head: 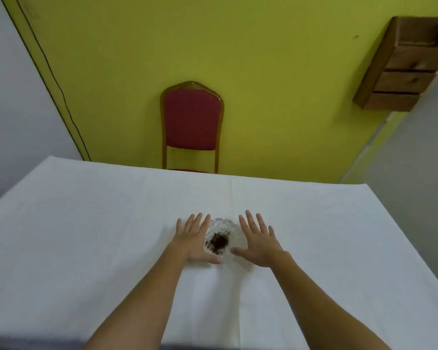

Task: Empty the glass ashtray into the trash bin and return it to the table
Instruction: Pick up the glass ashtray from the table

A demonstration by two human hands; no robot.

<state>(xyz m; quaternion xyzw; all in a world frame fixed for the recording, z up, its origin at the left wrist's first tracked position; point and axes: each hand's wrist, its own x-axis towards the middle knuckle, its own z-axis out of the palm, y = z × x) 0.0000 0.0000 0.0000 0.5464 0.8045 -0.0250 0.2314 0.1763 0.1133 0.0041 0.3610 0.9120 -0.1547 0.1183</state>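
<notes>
Both hands flat, open, flanking full ashtray (221, 238) on table (86, 223).

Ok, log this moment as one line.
glass ashtray: on table, ash inside | left hand: open beside | right hand: open beside | trash bin: unseen

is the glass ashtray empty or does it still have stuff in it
Not empty: the glass ashtray sits upright on the table with a dark pile of ash in its middle.

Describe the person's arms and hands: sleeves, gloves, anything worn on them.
Both arms are bare along all of their visible length, with no sleeves in sight. The left hand and right hand wear no gloves. No watch, bracelet or ring is visible on the wrists or fingers, and no markings show. The picture is slightly soft, so very small details could be missed.
</notes>
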